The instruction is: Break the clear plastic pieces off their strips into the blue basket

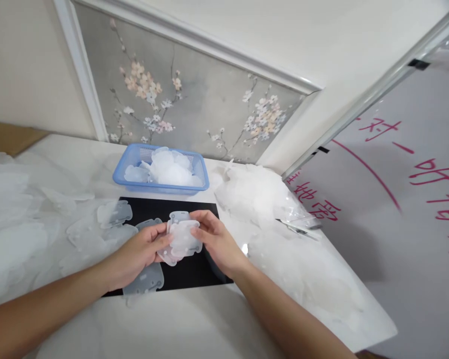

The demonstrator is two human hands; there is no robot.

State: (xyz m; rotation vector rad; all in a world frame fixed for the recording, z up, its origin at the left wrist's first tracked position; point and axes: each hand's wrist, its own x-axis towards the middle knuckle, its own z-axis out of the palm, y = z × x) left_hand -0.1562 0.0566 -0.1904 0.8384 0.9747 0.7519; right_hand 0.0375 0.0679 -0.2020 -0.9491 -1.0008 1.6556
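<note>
Several thin translucent plastic sheets (185,238), with rounded, notched outlines and small holes, are held up in a fanned bunch above a black mat (190,279). My left hand (147,244) pinches them at their left side, thumb on top. At the right side my right hand (217,239) grips the same sheets between thumb and fingers. Below my left wrist another translucent sheet (145,279) lies over the mat's front edge. One more loose sheet (114,213) rests at the mat's back left corner.
A blue plastic basket (159,188) with several sheets stands behind the mat. Heaps of similar sheets lie left (11,224) and right (310,274) on the white table (179,324). A clear bag (258,192) sits back right. A whiteboard (407,249) with red writing borders the right side.
</note>
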